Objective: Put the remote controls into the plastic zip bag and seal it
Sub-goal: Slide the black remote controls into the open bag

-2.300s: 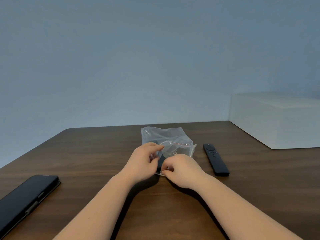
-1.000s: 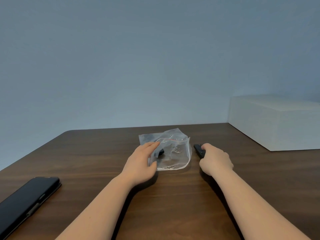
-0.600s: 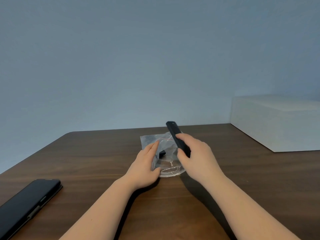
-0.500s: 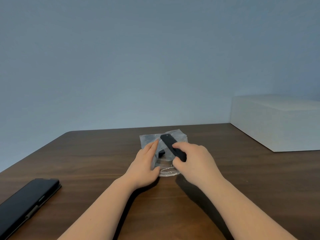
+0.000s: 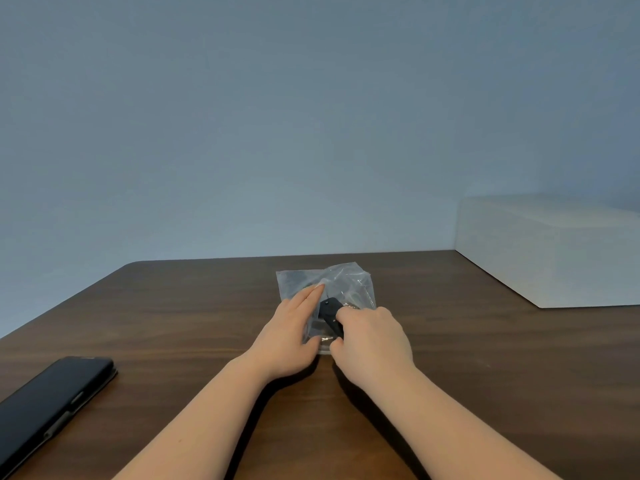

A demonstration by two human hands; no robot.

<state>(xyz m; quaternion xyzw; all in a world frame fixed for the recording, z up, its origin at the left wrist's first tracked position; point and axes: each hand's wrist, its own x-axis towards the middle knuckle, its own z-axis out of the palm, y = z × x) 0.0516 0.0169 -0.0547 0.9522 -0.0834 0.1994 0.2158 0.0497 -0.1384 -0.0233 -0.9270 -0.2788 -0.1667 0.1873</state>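
The left hand lay flat and spread on the near edge of the plastic bag, probably pinning it to the counter and keeping its mouth open. The right hand was closed around a black remote, angling its far end into the opening just beside the left fingers. Whether another remote already sat inside was hard to make out through the crinkled plastic and knuckles.

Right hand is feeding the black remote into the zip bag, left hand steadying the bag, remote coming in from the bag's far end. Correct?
Not quite. The head view shows the right hand pushing the black remote in at the near end of the zip bag, by the person, not the far end. The left hand does steady the bag.
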